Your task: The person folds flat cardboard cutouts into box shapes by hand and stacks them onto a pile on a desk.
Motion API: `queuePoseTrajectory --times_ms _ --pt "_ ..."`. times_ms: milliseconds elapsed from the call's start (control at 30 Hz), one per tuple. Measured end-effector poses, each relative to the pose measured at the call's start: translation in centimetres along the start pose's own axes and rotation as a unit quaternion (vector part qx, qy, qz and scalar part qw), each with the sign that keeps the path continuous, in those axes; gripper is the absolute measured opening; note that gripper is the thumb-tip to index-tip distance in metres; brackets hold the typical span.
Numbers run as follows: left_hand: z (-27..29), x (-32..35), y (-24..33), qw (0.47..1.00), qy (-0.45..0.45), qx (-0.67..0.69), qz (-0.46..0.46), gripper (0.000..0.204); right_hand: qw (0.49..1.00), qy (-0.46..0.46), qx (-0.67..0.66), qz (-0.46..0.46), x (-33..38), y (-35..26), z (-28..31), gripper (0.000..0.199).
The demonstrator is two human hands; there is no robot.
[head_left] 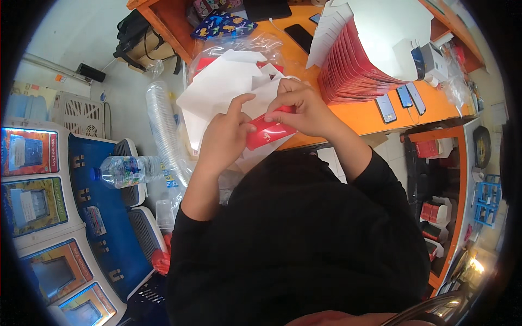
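Note:
A glossy red piece of card (267, 137), curved and partly folded, is held between my two hands in front of my body. With its fingers pinched at the card's upper edge, my right hand (302, 107) grips it from the right. My left hand (224, 136) holds its left end, thumb against the red face and index finger raised; its other fingers are partly hidden. Just beyond lies a loose pile of white-backed card blanks (217, 89) with some red faces showing. A tall nested stack of red cartons with white insides (353, 68) stands to the right.
The orange counter (348, 120) carries several phones, including a black one (299, 38). Left of it are a long sleeve of clear plastic cups (160, 117), a water bottle (128, 171) and a drink dispenser (100, 190). Orange shelving (459, 179) stands at right.

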State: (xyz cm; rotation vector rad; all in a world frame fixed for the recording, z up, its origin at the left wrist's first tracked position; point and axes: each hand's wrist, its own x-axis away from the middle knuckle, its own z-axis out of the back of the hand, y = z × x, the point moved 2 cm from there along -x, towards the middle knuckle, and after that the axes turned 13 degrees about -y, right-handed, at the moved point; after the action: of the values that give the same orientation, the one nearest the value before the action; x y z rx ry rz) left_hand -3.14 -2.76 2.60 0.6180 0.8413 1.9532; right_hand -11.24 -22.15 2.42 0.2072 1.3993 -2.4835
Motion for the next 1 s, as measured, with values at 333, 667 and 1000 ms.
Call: queuePoseTrajectory --times_ms 333,667,1000 --pt "-1.1 0.5 0.5 0.999 -0.028 0.033 0.025 0.053 0.990 0.117 -0.047 -0.058 2.2 1.2 -2.2 0.011" --pt "-1.6 1.2 2.2 0.991 -0.074 -0.099 -0.056 0.055 0.995 -0.004 0.001 -0.098 3.5 -1.9 -2.6 0.015" --pt "-1.6 1.9 2.8 0.922 0.260 -0.168 -0.231 0.124 0.936 0.030 -0.325 -0.134 2.0 -2.3 -0.6 0.031"
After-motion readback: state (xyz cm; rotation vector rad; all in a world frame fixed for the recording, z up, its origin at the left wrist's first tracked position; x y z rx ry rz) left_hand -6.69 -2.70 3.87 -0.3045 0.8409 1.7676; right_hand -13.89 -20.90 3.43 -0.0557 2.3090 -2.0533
